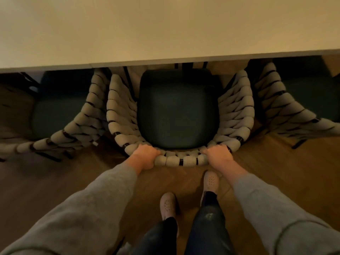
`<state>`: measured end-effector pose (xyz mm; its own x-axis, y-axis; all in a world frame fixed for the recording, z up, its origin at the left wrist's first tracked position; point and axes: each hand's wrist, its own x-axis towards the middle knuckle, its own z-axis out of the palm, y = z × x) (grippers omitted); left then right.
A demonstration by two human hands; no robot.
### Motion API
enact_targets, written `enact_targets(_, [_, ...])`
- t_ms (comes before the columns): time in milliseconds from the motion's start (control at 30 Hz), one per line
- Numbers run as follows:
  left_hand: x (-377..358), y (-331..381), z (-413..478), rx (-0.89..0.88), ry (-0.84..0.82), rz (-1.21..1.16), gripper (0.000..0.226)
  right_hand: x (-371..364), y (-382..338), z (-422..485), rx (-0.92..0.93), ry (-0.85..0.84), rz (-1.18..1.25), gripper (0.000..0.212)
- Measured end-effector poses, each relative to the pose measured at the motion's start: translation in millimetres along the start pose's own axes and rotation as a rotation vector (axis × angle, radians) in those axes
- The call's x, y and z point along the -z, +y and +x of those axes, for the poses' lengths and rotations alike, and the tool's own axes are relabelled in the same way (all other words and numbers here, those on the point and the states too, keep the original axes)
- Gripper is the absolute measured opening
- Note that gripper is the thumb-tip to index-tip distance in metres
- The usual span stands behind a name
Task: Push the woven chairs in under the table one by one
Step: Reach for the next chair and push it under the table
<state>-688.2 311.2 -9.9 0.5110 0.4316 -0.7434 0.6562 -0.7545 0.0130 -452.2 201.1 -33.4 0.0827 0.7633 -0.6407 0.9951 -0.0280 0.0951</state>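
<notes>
Sleeves point(92, 208) forward; left grip point(145, 156), right grip point(219, 155) clasp woven chair point(176, 111) back rim.

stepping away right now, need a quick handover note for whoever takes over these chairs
Left hand grips the back rim of the middle chair; right hand grips the same rim further right.
Middle chair: seat front just at the table edge, most of the seat out.
Left chair and right chair stand beside it, seats partly showing; how far in is unclear.
Left to do: push the middle chair in.
</notes>
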Motion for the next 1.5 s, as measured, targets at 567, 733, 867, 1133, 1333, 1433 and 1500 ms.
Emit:
enact_targets(567, [9, -35, 15, 0.03, 0.065, -0.114, 0.045, 36, -6, 23, -0.024, 0.036, -0.015, 0.036])
enact_targets(733, [28, -38, 27, 0.029, 0.072, -0.095, 0.045, 49, 6, 38, -0.038, 0.051, -0.023, 0.037])
enact_targets(867, [37, -42, 34, 0.002, 0.075, -0.062, 0.045, 52, 14, 46, -0.024, 0.063, -0.012, 0.035])
enact_targets(1133, [28, -38, 53, -0.068, 0.116, 0.024, 0.04, 40, 25, 52, -0.031, 0.007, -0.022, 0.045])
enact_targets(1333, [18, -35, 57, -0.002, 0.138, 0.029, 0.041, 49, 25, 53, 0.013, -0.083, -0.013, 0.054])
enact_targets(1433, [11, -31, 54, 0.033, 0.214, 0.013, 0.063, 62, 29, 57, 0.03, -0.273, 0.091, 0.077])
enact_targets(1500, [4, -29, 44, 0.044, 0.287, -0.031, 0.077, 73, 20, 61, 0.027, -0.403, 0.297, 0.096])
